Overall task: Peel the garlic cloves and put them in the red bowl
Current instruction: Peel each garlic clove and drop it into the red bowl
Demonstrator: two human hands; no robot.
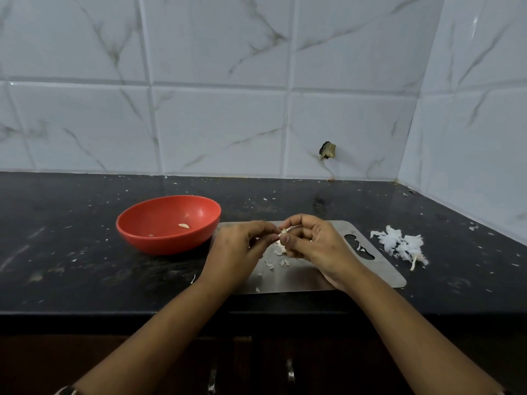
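Place: you are standing at a kitchen counter.
Wall: white marble-look tiles (219, 129) meet in a corner on your right.
Worktop: dark speckled stone countertop (71, 266), with cabinet handles (290, 374) under its edge.
Food prep: steel cutting board (379, 269), red bowl (159, 240), garlic skins (399, 246).

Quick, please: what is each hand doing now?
Left hand: pinches the skin of the garlic clove.
Right hand: holds the same clove.

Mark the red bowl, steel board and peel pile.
red bowl (159, 245): head view, front outer wall.
steel board (382, 273): head view, bare right end below the handle slot.
peel pile (399, 245): head view, middle of the white skins.
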